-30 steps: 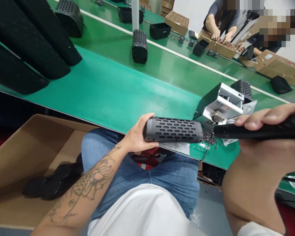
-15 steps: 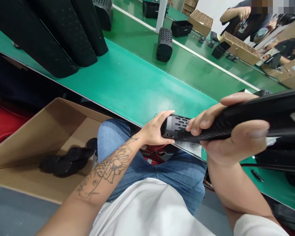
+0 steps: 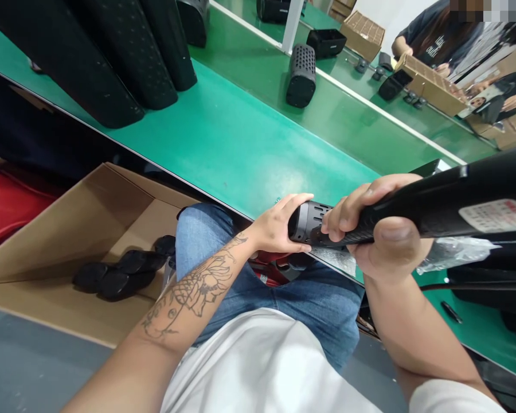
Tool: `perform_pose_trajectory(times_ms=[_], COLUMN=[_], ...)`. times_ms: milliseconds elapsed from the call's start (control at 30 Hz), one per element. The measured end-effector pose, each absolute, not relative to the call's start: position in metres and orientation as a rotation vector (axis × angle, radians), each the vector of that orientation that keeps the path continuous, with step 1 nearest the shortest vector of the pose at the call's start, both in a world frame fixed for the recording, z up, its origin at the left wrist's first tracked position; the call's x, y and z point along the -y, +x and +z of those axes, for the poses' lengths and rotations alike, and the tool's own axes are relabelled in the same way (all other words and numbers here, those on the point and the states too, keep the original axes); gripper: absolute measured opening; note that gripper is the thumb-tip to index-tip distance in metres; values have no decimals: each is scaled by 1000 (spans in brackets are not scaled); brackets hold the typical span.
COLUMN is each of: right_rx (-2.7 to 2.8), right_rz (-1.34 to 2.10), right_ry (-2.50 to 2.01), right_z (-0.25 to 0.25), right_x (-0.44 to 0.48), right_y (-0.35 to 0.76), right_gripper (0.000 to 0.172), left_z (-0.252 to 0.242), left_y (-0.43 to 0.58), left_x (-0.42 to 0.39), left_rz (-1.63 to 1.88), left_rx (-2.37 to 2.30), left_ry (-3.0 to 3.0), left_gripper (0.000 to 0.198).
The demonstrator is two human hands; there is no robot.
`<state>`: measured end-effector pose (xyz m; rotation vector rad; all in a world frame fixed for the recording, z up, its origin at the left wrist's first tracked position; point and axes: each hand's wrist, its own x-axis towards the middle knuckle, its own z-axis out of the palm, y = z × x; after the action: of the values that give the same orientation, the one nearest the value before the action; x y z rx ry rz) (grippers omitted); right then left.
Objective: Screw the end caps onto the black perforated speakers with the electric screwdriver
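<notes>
My left hand (image 3: 277,226) grips the end of a black slotted housing (image 3: 315,213) at the table's near edge, thumb and fingers on opposite sides. In my right hand (image 3: 374,229) is a long black electric screwdriver (image 3: 438,201) with a ribbed grip and a white label, its fingers and thumb closed around it. The screwdriver's narrow front end points left at the housing's lower edge; whether its tip touches is too dark to tell. My right fingers and the screwdriver hide the housing's right part.
Several tall black perforated pieces (image 3: 124,63) stand at left on the green table (image 3: 232,132). A black perforated housing (image 3: 301,77) stands farther back. An open cardboard box (image 3: 69,229) at lower left holds black parts (image 3: 126,275). Clear plastic wrap (image 3: 458,252) lies right. Co-workers (image 3: 438,37) sit opposite.
The electric screwdriver has tilted, with its label now facing me more, and my right hand has shifted slightly left. My left hand still holds the housing. The whole view has shifted a little.
</notes>
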<state>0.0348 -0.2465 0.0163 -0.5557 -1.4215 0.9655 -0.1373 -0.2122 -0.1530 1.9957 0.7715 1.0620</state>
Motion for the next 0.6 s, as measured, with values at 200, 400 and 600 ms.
perform_pose_trajectory(times_ms=[200, 400, 600], right_rx=[1460, 1495, 1517], right_rz=[1030, 1105, 1164], right_ry=[-507, -509, -448], right_z=[12, 4, 38], right_x=[243, 243, 249], right_y=[37, 38, 59], right_gripper=[22, 20, 33], left_z=[-152, -152, -144], left_y=[-137, -137, -145], left_x=[212, 211, 213], left_rz=[1063, 1075, 990], left_rx=[-774, -758, -751], left_ry=[1991, 1999, 2017], left_gripper=[131, 125, 128])
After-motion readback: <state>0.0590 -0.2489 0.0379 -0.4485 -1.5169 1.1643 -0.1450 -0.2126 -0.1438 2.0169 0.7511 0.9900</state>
